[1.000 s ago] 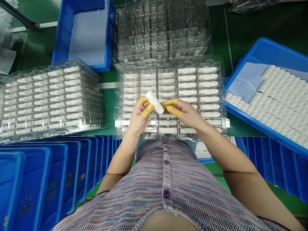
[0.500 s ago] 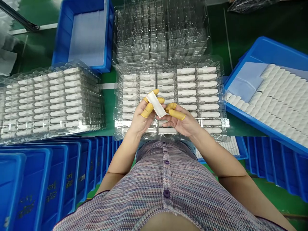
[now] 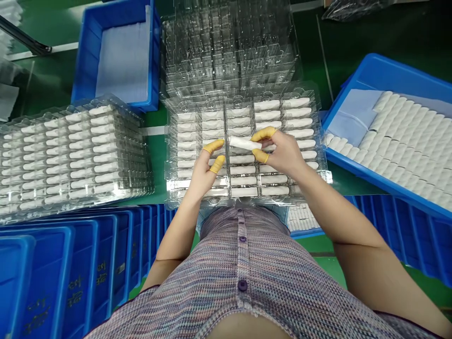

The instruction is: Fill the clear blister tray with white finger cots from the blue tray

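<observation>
Between the yellow-covered thumb and finger of my right hand (image 3: 282, 148) is a small white oblong piece (image 3: 243, 143), gripped at its right end. It lies almost level over the middle column of a clear plastic tray (image 3: 328, 177). Rows of similar white pieces (image 3: 242, 180) fill the tray's slots. My left hand (image 3: 206, 169) hovers above the tray's left columns, thumb and forefinger apart in yellow finger cots, nothing between them. Its fingertips stop just short of the held piece's left end. The piece's exact kind cannot be made out.
Stacked clear trays with white pieces (image 3: 102, 150) stand on the left. Behind the working tray are more clear trays (image 3: 229, 52). A blue bin (image 3: 155, 70) holds pale sheets; a tilted blue bin (image 3: 399, 66) at right holds white pieces. Blue crates (image 3: 52, 263) line the lower left.
The white piece has passed from my left hand to my right and turned nearly level. My left hand has let go and drawn left; the view has shifted slightly.
</observation>
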### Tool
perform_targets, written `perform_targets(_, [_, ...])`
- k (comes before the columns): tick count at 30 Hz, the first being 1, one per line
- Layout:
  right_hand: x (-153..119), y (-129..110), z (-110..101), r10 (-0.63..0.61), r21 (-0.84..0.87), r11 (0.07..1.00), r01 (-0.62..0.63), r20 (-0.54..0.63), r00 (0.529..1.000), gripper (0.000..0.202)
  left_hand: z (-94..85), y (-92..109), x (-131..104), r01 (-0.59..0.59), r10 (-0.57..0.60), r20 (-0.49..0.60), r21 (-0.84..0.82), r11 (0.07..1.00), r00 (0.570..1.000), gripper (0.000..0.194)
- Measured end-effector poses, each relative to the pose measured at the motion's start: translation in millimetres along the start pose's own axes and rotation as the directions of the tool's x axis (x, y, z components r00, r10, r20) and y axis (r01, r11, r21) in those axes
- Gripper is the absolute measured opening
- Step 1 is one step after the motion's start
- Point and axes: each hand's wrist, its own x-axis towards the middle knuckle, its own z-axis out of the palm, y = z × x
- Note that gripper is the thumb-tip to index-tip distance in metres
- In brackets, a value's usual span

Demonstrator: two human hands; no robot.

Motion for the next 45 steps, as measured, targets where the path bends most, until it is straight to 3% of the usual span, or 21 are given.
perform_targets(2, [9.6,3.9,-7.7,-0.082,-0.386,0.914,0.124,0.123,0.989,0.024,-5.9,-6.8,-0.9,0.002,-0.01,0.036,0.195,0.981,0.999,0.054])
perform_targets(3, [13.4,4.1,-8.6,-0.09,-0.501,0.845,0.185,0.209,0.974,0.025,-7.4,-8.9,-1.8,-0.005,-0.014,0.071,0.264,0.964,0.997,0.057])
perform_targets(5, [19.4,1.9,-6.2,-0.078,-0.614,0.739,0.278,0.332,0.94,0.026,-7.3,-11.3,-3.9,-0.041,-0.017,0.152,0.366,0.93,0.988,0.062])
perform_targets(7, [23.9,-1.9,-2.2,-0.059,-0.656,0.692,0.301,0.364,0.929,0.028,-4.8,-12.3,-6.4,-0.088,-0.016,0.222,0.449,0.889,0.975,0.066])
perform_targets(11, [29.4,-9.5,0.1,-0.037,-0.67,0.687,0.281,0.354,0.934,0.029,0.9,-11.8,-11.2,-0.139,-0.054,0.292,0.6,0.788,0.955,0.073])
perform_targets(19, [35.7,-8.3,-11.7,-0.004,-0.611,0.733,0.299,0.436,0.9,0.028,5.1,-10.3,-12.9,-0.163,-0.104,0.293,0.754,0.636,0.95,0.072])
perform_targets(25, [39.2,-6.1,-20.2,-0.005,-0.564,0.78,0.272,0.43,0.903,0.026,8.3,-13.7,-12.1,-0.16,-0.09,0.271,0.772,0.616,0.958,0.08])
perform_targets(31, [34.6,-1.3,5.2,-0.136,-0.61,0.66,0.438,0.477,0.868,0.025,12.7,-8.4,-11.4,-0.117,-0.162,0.243,0.827,0.55,0.956,0.074])
perform_targets(37, [33.3,-1.0,18.4,-0.156,-0.578,0.691,0.434,0.467,0.87,0.025,12.9,-9.8,-11.7,-0.125,-0.147,0.242,0.827,0.549,0.959,0.073])
perform_targets(40, [36.2,0.1,2.1,-0.163,-0.465,0.787,0.404,0.475,0.865,0.022,12.4,-8.9,-12.0,-0.129,-0.148,0.244,0.833,0.539,0.958,0.072])
perform_targets(42, [33.8,9.6,-26.9,-0.186,-0.353,0.87,0.344,0.411,0.892,0.024,12.4,-7.7,-12.3,-0.124,-0.154,0.241,0.836,0.535,0.958,0.072])
perform_targets(45, [14.1,43.8,-97.0,-0.137,-0.373,0.913,0.162,0.092,0.986,0.025,12.8,-6.6,-12.8,-0.106,-0.171,0.227,0.845,0.524,0.959,0.071])
